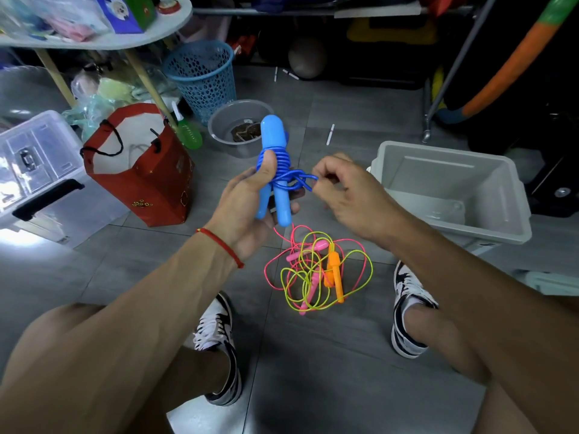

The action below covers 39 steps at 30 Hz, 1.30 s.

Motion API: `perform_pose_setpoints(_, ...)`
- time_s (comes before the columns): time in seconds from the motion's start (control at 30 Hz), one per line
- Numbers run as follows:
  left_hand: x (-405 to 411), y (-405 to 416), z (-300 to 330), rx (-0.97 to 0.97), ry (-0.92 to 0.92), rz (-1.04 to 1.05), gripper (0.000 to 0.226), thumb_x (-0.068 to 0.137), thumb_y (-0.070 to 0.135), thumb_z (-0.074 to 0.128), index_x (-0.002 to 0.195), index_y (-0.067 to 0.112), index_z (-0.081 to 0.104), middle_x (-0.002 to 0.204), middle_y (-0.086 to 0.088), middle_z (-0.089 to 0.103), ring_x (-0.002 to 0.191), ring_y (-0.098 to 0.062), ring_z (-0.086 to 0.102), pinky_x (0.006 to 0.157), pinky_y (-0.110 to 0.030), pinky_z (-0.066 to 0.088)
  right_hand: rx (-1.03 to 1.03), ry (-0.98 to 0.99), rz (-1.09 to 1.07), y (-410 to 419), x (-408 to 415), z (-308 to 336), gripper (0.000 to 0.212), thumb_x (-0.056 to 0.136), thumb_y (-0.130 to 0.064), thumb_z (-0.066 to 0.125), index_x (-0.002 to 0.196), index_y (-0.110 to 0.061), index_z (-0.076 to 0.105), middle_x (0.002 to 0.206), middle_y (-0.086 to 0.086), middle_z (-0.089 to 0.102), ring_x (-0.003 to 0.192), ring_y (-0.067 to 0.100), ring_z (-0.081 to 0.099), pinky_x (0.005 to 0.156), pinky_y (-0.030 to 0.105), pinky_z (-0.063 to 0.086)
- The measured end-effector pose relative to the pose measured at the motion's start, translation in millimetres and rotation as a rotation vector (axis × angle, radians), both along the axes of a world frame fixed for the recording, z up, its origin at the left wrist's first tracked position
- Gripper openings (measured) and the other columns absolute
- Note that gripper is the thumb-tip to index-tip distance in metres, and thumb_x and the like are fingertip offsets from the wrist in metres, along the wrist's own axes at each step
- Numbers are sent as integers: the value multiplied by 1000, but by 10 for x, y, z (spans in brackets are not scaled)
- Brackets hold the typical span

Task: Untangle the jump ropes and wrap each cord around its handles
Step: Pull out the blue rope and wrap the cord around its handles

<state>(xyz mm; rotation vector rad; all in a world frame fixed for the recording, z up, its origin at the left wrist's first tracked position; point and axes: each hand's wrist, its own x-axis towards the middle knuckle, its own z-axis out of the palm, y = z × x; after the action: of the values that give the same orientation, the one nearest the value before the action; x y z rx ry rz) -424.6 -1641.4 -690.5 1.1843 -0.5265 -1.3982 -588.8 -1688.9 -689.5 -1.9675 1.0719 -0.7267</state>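
Two blue handles point(275, 170) stand gripped in the left hand point(247, 202), cord coiled round them. Right hand point(347, 189) pinches the cord's loop point(308, 180). Pink and yellow ropes point(316, 270) lie tangled on open floor point(313, 371) beside the bin point(488, 227).

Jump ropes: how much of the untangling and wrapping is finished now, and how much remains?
Mostly done: the blue cord is coiled around the two blue handles, gripped by the left hand. In hand: the right hand pinches the last blue loop, apparently securing it. Left: the pink rope and yellow-green rope lie tangled on the floor, nothing wrapped.
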Motion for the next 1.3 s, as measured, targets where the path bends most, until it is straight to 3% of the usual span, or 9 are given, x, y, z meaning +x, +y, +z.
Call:
perform_pose_setpoints(0.17, 4, 2, 3, -23, 136, -49, 55, 102, 46, 42, 133, 2, 54, 100, -12, 62, 81, -17, 63, 62, -25, 55, -119, 105, 236, 114, -129, 20, 14, 97, -22, 52, 86, -16, 45, 73, 0, 54, 68, 20, 54, 60, 35, 41)
perform_pose_setpoints(0.27, -8, 10, -1, -37, 163, -115, 58, 103, 46, 41, 137, 0, 52, 100, -11, 62, 80, -17, 63, 65, -25, 55, -202, 126, 262, 131, -150, 39, 23, 103, -28, 49, 83, -19, 40, 70, -2, 53, 66, 18, 53, 61, 31, 41)
perform_pose_setpoints(0.47, -7, 35, -15, -82, -104, -174, 68, 88, 41, 68, 130, -9, 51, 96, -12, 63, 69, -17, 59, 56, -24, 49, -310, 146, 263, 135, -129, 59, 26, 96, -16, 57, 77, -13, 39, 65, -5, 41, 63, 10, 41, 57, 21, 31)
perform_pose_setpoints(0.6, 67, 52, -57, -69, -171, -189, 33, 88, 25, 71, 110, 2, 65, 96, -11, 64, 76, -16, 61, 52, -22, 48, -308, 134, 231, 105, -196, 127, 27, 91, -14, 61, 73, -12, 41, 63, -5, 41, 60, 8, 39, 55, 17, 29)
perform_pose_setpoints(0.73, 134, 74, -35, -117, -142, -201, 15, 91, 20, 65, 88, 6, 70, 83, -9, 61, 64, -13, 51, 47, -21, 44, -180, 100, 184, 59, -291, 155, 26, 91, -16, 61, 72, -10, 45, 56, -7, 37, 55, 8, 33, 52, 20, 28)
perform_pose_setpoints(0.9, 139, 62, 9, -168, -90, -222, 25, 91, 25, 59, 101, 2, 62, 88, -10, 60, 63, -13, 52, 48, -21, 45, 254, -211, 36, -53, -281, 119, 36, 95, -24, 59, 63, -16, 44, 56, 1, 39, 50, 14, 30, 49, 27, 25)
perform_pose_setpoints(1.0, 133, 64, -15, -141, -73, -253, 35, 93, 32, 59, 114, 4, 61, 97, -9, 64, 72, -18, 60, 63, -28, 53, 458, -376, -20, -15, -229, 120, 35, 101, -18, 53, 68, -16, 43, 59, 3, 40, 47, 15, 35, 48, 28, 27)
perform_pose_setpoints(1.2, 5, 90, -38, -31, 183, -296, 41, 95, 32, 50, 126, 6, 55, 107, -11, 56, 80, -23, 55, 72, -38, 49, 378, -358, 9, 86, -124, 61, 27, 101, -14, 56, 76, -11, 46, 61, 6, 59, 50, 20, 59, 47, 28, 45)
perform_pose_setpoints(1.3, -76, 21, -78, -37, 110, -220, 40, 89, 35, 62, 117, 8, 55, 94, -11, 56, 75, -21, 49, 66, -36, 47, 345, -337, 28, 124, -59, 34, 24, 101, -12, 54, 79, -9, 44, 62, 13, 63, 51, 28, 63, 45, 31, 46)
